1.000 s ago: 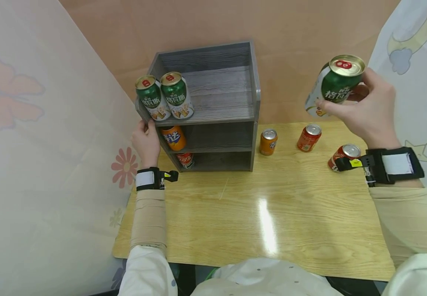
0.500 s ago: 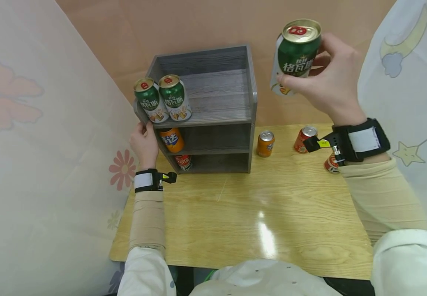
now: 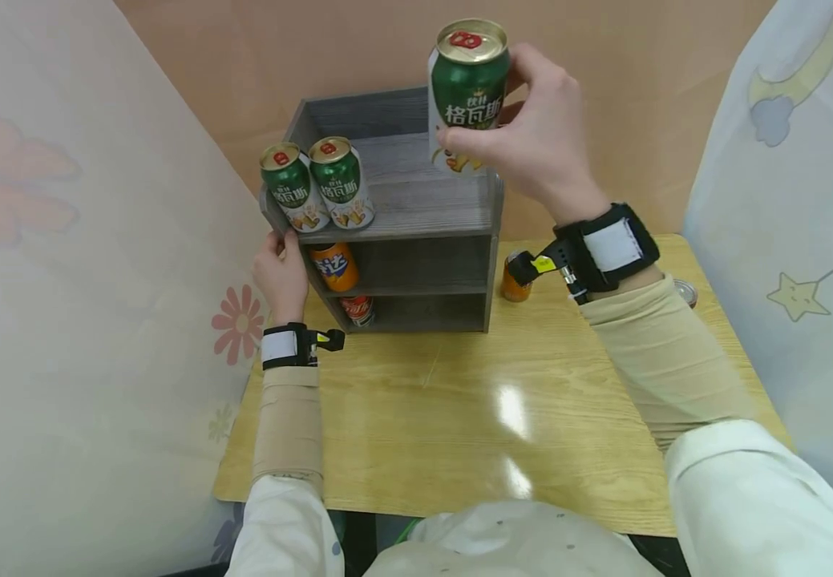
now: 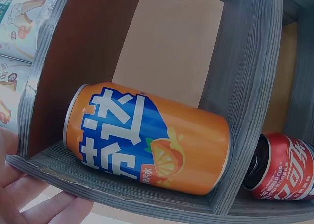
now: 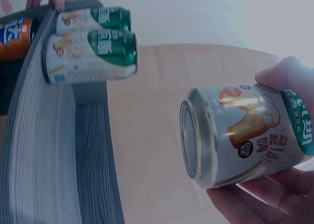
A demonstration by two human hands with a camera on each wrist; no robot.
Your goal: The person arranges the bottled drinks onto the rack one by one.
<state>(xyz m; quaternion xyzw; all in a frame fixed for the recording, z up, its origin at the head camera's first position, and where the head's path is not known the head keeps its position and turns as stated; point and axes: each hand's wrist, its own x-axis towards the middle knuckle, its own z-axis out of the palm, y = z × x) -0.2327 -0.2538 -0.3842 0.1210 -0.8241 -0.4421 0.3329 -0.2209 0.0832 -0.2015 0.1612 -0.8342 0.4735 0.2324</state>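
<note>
My right hand (image 3: 546,132) grips a green-and-white drink can (image 3: 468,92) upright, in the air in front of the upper right of the grey wooden shelf (image 3: 430,210). In the right wrist view its base hangs apart from the shelf. My left hand (image 3: 282,276) holds the shelf's left side edge, thumb at the front. Two matching cans, one at the far left (image 3: 289,188) and one beside it (image 3: 342,184), stand on the top level. An orange soda can (image 4: 152,138) stands on the middle level, and a red cola can (image 4: 284,167) on the bottom one.
On the wooden table (image 3: 416,433), another orange can (image 3: 515,287) stands right of the shelf, partly behind my wrist camera. A silver can top (image 3: 685,293) shows beyond my right sleeve. Patterned sheets hang at the left (image 3: 99,320) and right (image 3: 813,240).
My right hand has carried the green-and-white can left and upward, from above the table's right side to the shelf's upper right. The left hand has kept its place on the shelf.
</note>
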